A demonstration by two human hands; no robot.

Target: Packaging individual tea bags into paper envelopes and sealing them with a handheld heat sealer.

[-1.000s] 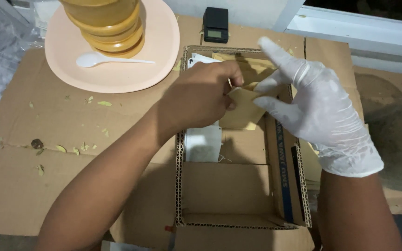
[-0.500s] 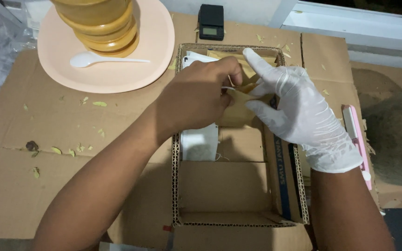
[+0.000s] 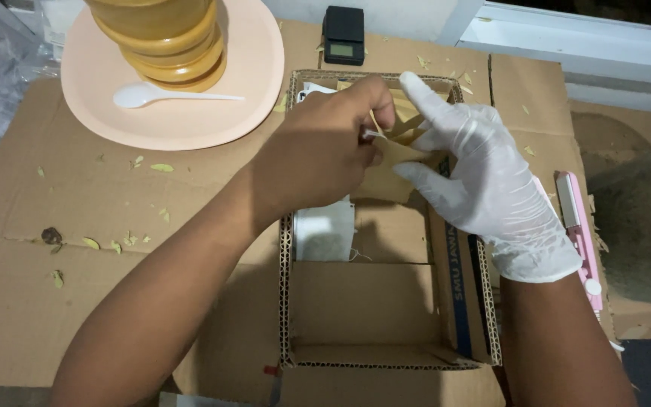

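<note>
Bare left hand [image 3: 325, 147] pinches a brown paper pouch [image 3: 393, 154] over the cardboard box [image 3: 386, 301]; gloved right hand [image 3: 484, 181], fingers spread, steadies it.

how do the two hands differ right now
The left hand is bare; the right hand wears a white glove. The left hand is curled, pinching a tan paper piece, while the right hand's fingers are spread open against it. Both work over the cardboard box.
</note>
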